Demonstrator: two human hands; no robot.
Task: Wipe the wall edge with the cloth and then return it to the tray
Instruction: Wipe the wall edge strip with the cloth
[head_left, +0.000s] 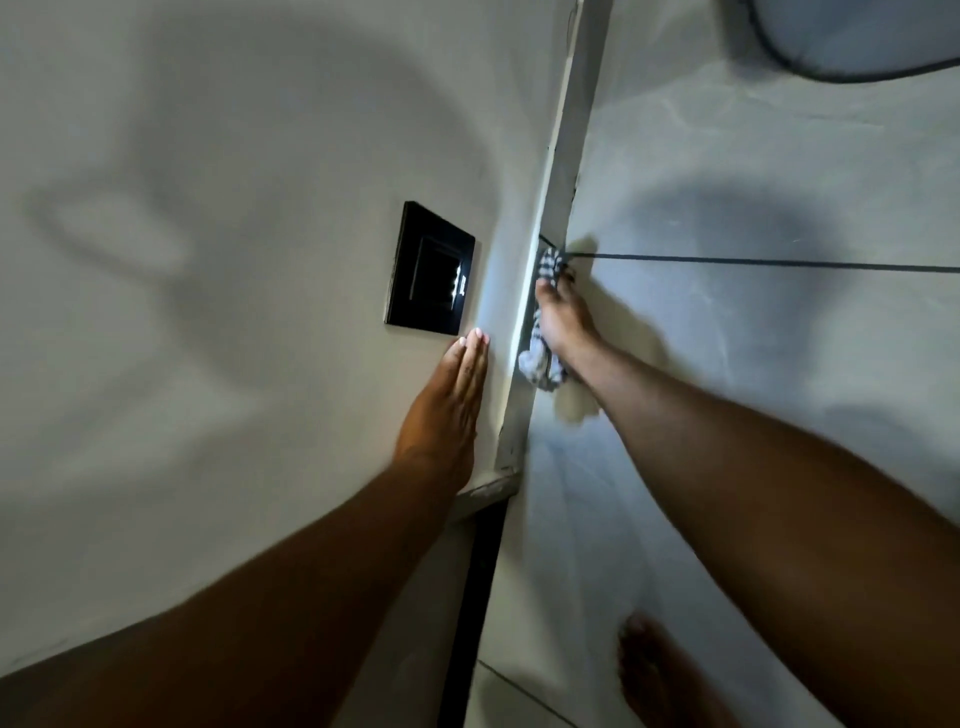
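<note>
Against the wall edge (545, 249), a pale strip where the painted wall meets the tiled surface, the cloth (540, 358) is pressed lengthwise, a grey-and-white checked rag bunched in the right hand (563, 319). That hand is closed around it, fingers wrapped over the upper end while the loose lower end spills out below the wrist. Motion blur softens the cloth, so I cannot tell how much of it touches the strip itself. Just across the edge, the left hand (447, 410) lies flat and open on the painted wall (234, 234), fingers together, gripping nothing, fingertips just below a black switch plate (430, 270). On the tiled side (753, 364), a dark grout line (779, 262) runs off from the cloth's upper end. Lower down, a bare foot (654, 670) stands on the tiles, and a dark-rimmed round object (831, 47) shows in the top corner.
</note>
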